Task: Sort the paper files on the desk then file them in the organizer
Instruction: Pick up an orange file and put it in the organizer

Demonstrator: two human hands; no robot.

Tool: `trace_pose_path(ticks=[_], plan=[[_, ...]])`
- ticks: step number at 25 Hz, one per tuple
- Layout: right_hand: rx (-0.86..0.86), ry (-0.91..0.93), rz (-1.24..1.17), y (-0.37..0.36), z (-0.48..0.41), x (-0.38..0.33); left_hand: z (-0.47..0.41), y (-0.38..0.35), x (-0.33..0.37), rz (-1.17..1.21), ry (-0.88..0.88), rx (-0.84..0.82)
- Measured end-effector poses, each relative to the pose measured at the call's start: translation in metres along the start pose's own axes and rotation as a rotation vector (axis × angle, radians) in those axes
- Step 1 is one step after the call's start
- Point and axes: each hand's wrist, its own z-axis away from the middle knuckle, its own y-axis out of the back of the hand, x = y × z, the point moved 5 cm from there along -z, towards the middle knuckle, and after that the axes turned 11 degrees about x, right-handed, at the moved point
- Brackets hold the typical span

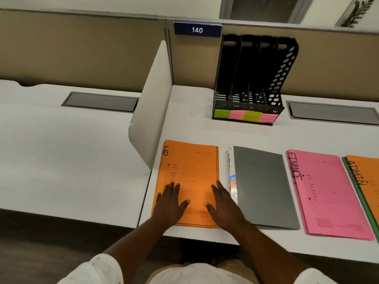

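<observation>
- Sorting looks basically done imo: four piles sit side by side on the desk (194, 128), near the front edge.
- L to R: orange HR folder (190, 167), grey folder (264, 185) w/ a lined sheet poking out its left side, pink FINANCE folder (328, 193), orange ADMIN folder (367, 177), cut off by the frame edge.
- Your left hand (170, 201) and right hand (223, 203) both lie flat on the HR folder's lower half, fingers straight and spread, not gripping anything.
- Black organizer (254, 78) stands at the back by the partition, all slots look empty.
- Its sticky labels (246, 115) are too blurry to read.
- So filing hasn't started; prob all four piles are left to go in.
</observation>
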Motion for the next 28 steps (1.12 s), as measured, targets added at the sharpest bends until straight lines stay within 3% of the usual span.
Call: trace_pose_path(ticks=[8,12,17,28], plan=[[-0.134,-0.027,0.081,-0.034,-0.006,-0.009,-0.006,0.012,-0.034,0.074,0.195,0.037],[-0.141,-0.044,0.101,-0.036,-0.007,-0.009,-0.011,0.028,-0.035,0.146,0.198,0.154],[-0.14,-0.051,0.108,-0.035,-0.006,-0.01,-0.015,0.056,-0.034,0.421,0.175,0.341],[-0.138,-0.049,0.116,-0.012,-0.02,-0.01,-0.028,0.066,-0.018,0.799,0.277,0.275]])
